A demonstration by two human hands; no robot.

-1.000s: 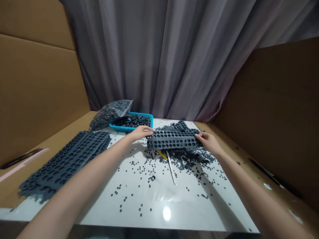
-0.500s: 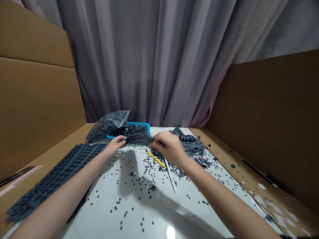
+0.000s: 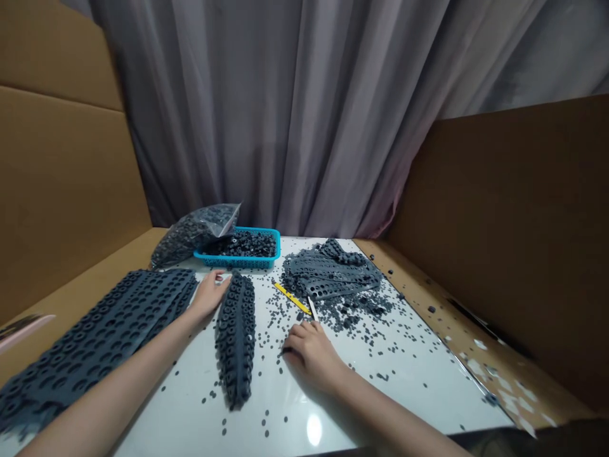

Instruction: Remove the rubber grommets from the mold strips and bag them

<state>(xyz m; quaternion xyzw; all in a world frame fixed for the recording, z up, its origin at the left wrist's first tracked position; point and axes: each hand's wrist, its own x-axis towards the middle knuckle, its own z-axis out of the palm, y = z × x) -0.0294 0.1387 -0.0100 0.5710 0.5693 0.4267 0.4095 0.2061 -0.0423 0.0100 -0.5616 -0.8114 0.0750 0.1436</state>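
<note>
A dark grey rubbery strip [image 3: 236, 343] studded with ring-shaped knobs lies lengthwise on the white table, its edges slightly blurred. My left hand [image 3: 210, 294] rests beside the strip's far end, fingers stretched out and the nearest fingertips close to its edge; whether they touch it I cannot tell. My right hand [image 3: 314, 355] is low over the table to the right of the strip, fingers curled closed. A thin white stick [image 3: 313, 308] runs under this hand, so its near part is hidden. Whether the fingers grip it is not visible.
Perforated dark sheets [image 3: 109, 324] are stacked at left. A clear bag of dark bits [image 3: 188, 235] leans by a blue basket [image 3: 238, 261] of small dark pieces. Punched sheets [image 3: 342, 273] lie back right, near a yellow cutter-like strip [image 3: 291, 298] and scattered discs. Cardboard walls flank both sides.
The knobbed strip, held stretched between both hands before, now lies on the table. My right hand has moved down and nearer, over the white stick; my left has moved slightly left and down.
</note>
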